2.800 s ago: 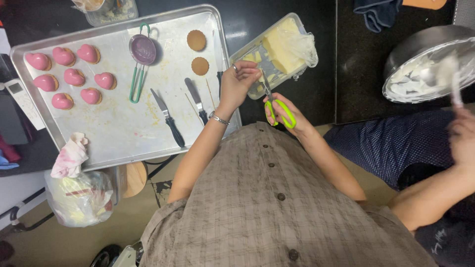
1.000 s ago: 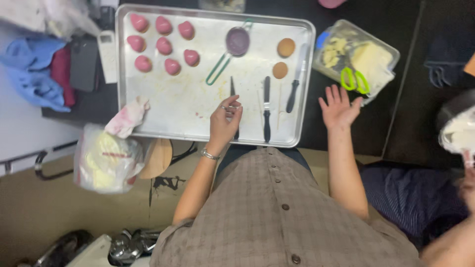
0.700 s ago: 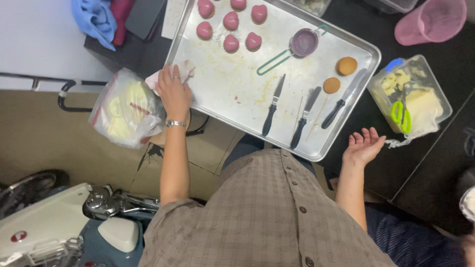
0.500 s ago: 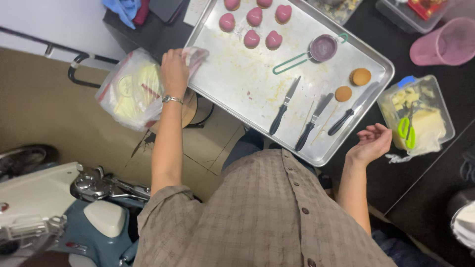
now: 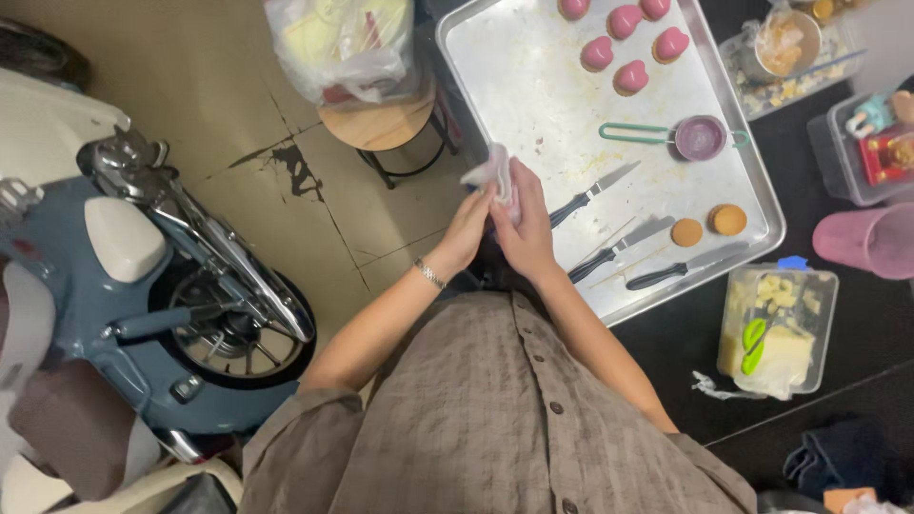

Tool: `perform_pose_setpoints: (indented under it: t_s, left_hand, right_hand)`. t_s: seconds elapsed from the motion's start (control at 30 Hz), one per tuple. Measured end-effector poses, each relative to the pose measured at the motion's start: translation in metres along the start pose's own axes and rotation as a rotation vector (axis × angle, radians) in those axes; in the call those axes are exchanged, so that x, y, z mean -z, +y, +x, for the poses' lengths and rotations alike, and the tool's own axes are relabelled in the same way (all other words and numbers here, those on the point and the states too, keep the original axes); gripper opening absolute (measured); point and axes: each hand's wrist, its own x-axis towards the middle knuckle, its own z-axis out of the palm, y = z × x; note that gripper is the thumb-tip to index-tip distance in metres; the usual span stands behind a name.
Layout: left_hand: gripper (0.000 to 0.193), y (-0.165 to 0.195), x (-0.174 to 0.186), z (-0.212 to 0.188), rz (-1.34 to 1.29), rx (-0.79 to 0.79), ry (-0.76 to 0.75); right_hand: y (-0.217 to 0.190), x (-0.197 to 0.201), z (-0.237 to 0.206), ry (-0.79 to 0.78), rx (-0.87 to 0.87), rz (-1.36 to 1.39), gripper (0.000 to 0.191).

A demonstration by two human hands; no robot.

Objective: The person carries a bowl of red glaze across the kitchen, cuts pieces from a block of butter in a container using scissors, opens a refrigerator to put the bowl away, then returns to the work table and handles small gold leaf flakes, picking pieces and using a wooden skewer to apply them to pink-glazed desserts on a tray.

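Both hands, left (image 5: 468, 228) and right (image 5: 526, 228), grip clamped together on crumpled white cloth (image 5: 495, 173), over near edge of metal tray (image 5: 533, 95), knives (image 5: 590, 195) just beside.

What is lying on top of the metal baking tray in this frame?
On the metal baking tray: pink heart-shaped pieces, a small purple strainer, three knives and two round brown discs. Both hands hold a crumpled tissue over its near edge, covering that part.

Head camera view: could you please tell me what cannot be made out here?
- Crumpled white tissue: mostly hidden between left hand and right hand.
- Pink heart-shaped pieces: top ones cut off by the frame's upper edge.
- Clear plastic bag on the round wooden stool: contents blurred, top cropped.
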Motion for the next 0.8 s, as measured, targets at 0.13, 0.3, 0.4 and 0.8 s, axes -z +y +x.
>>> perform_pose_setpoints:
  t_s: [0.13, 0.3, 0.4, 0.8]
  left_hand:
    - [0.041, -0.027, 0.008, -0.076, 0.172, 0.056, -0.137]
    - [0.044, 0.016, -0.006, -0.148, 0.836, -0.132, -0.271]
    - [0.045, 0.071, -0.024, -0.172, 1.158, -0.241, -0.363]
    - [0.060, 0.145, 0.045, -0.174, 1.397, -0.943, 0.086]
  right_hand:
    - [0.003, 0.008, -0.037, -0.170, 0.272, -0.151, 0.044]
    - [0.008, 0.019, -0.074, -0.430, 0.127, 0.014, 0.020]
    - [-0.002, 0.019, -0.078, -0.474, -0.093, 0.148, 0.030]
    - [-0.098, -0.100, -0.009, -0.170, -0.693, 1.296, 0.055]
